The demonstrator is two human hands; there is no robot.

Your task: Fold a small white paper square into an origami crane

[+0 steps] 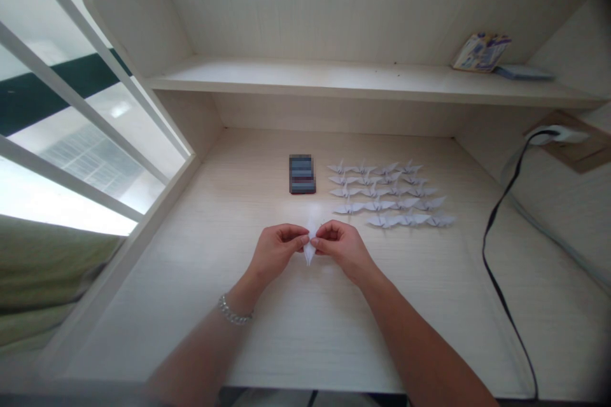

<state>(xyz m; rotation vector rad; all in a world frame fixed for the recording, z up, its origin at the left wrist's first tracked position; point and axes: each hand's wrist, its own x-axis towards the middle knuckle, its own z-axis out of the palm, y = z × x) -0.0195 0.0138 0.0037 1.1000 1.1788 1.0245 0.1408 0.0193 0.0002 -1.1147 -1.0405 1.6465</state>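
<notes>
Both my hands meet over the middle of the pale wooden desk (200, 280). My left hand (278, 248) and my right hand (340, 245) each pinch one side of a small white folded paper piece (310, 243), held between them just above the desk. A silver bracelet (232, 313) is on my left wrist. Beyond my right hand lie several finished white paper cranes (389, 194), laid out in neat rows.
A dark phone (302, 173) lies flat behind my hands, left of the cranes. A black cable (496, 254) runs from a wall plug (556, 135) down the desk's right side. On the shelf above sit a small printed packet (481, 51) and a flat item.
</notes>
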